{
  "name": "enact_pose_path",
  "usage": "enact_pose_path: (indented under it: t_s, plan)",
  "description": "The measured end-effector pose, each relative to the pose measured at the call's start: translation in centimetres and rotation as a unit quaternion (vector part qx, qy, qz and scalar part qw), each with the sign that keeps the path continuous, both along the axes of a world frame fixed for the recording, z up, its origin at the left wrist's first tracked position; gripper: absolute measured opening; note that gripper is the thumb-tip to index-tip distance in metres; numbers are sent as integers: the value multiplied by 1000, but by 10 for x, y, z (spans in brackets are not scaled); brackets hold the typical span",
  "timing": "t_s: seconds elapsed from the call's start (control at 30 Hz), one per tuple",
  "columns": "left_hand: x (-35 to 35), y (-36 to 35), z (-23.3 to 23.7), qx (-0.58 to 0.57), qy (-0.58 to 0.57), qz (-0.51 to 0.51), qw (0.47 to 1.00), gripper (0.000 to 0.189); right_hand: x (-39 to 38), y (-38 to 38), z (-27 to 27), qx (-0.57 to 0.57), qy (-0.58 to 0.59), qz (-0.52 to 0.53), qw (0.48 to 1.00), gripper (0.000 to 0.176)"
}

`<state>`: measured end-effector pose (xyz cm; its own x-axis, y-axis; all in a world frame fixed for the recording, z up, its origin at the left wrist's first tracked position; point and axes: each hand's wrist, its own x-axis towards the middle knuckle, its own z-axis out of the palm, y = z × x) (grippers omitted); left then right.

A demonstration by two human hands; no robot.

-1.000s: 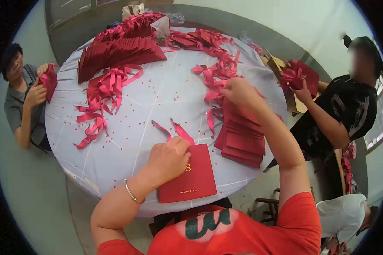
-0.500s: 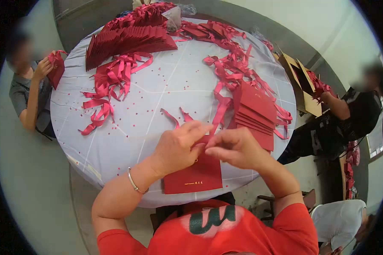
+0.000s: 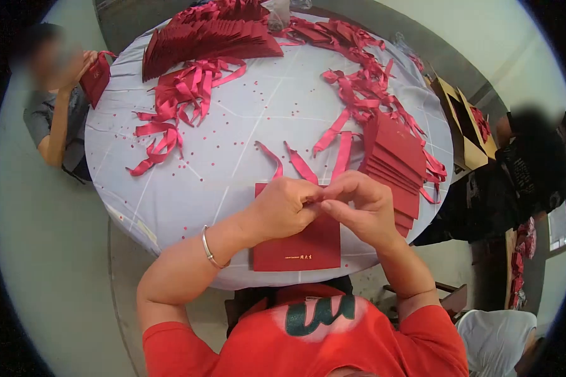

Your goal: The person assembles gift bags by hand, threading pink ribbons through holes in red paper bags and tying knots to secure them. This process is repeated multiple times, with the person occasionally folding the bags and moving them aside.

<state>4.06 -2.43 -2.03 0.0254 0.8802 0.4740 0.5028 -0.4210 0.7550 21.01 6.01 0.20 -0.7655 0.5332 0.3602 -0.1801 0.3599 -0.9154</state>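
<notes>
Your left hand [image 3: 287, 204] and right hand [image 3: 361, 210] meet over the upper part of the red bag [image 3: 295, 247], flat at the table's [image 3: 192, 204] near edge. Their fingers curl inward, but I cannot tell whether either pinches anything. This looks like fine fingertip work beside the ribbons [image 3: 302, 164]; the next move likely calls for steady control.

A round, cloth-covered desk [image 3: 170, 201] stood beneath the right hand [image 3: 363, 207]; beyond rose a white wall [image 3: 490, 31] with a grey lower band [image 3: 415, 22]. Far right was a bright window [image 3: 560, 227]; pale floor [image 3: 131, 283] lay below.
</notes>
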Motion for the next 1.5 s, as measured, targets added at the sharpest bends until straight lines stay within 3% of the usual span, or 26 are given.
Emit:
enact_pose_path:
  t_s: [0.07,0.2,0.3,0.37,0.43,0.47,0.5,0.6,0.67,0.8,0.83,0.87,0.9,0.97,1.0,1.07,1.13,1.17,1.3,1.43,1.5]
  plan:
    - [0,-2,5,-71,-32,-20,997,9,0,1,-4,25,12,-31,999,17]
    - [4,0,0,-84,-100,-28,991,9,-2,-1,-1,117,1,-51,992,19]
    - [1,1,-3,-58,-9,-40,997,9,-7,-3,0,184,-19,-70,980,21]
    - [-1,3,-9,-118,13,-23,993,14,-11,0,-5,225,24,-88,970,18]
    - [3,2,-4,-62,26,31,997,18,-8,7,3,175,55,-96,978,14]
    - [5,1,-3,-6,37,84,996,22,-6,10,14,44,82,-117,989,9]
    - [1,4,-5,21,85,114,990,27,-2,15,33,12,85,-168,982,9]
    - [-9,10,-15,-15,129,100,986,27,-4,43,90,38,220,-206,953,16]
    - [-10,11,-18,-48,151,74,985,25,0,66,133,139,242,-212,936,17]
    - [-8,12,-14,-18,204,69,976,26,11,75,190,213,362,-245,874,26]
    - [-8,11,-12,0,215,66,974,25,25,92,197,185,394,-219,873,19]
    - [-7,11,-10,-2,214,66,975,25,43,96,193,344,280,-254,860,18]
    - [-7,10,-8,4,220,72,973,26,55,90,184,490,154,-276,812,27]
    - [-6,9,-3,6,227,81,970,27,46,50,141,266,102,-201,937,14]
    - [-6,9,0,-57,167,78,981,27,42,32,119,132,59,-138,980,11]
    - [-9,9,-2,-122,105,76,984,28,34,17,71,238,-54,-127,961,9]
    - [-11,12,-11,-197,-51,12,979,26,32,7,31,95,-88,-108,986,9]
    - [-11,11,-8,-200,-50,13,978,26,32,11,11,54,-71,-88,992,10]
    - [-6,6,10,-300,-129,-6,945,24,29,9,-13,101,-85,-118,984,12]
    - [-6,2,11,-312,-228,-71,920,24,29,7,-14,-35,-129,-68,989,10]
    - [-8,0,12,-330,-258,-84,904,23,28,9,-16,-105,-80,-37,991,10]
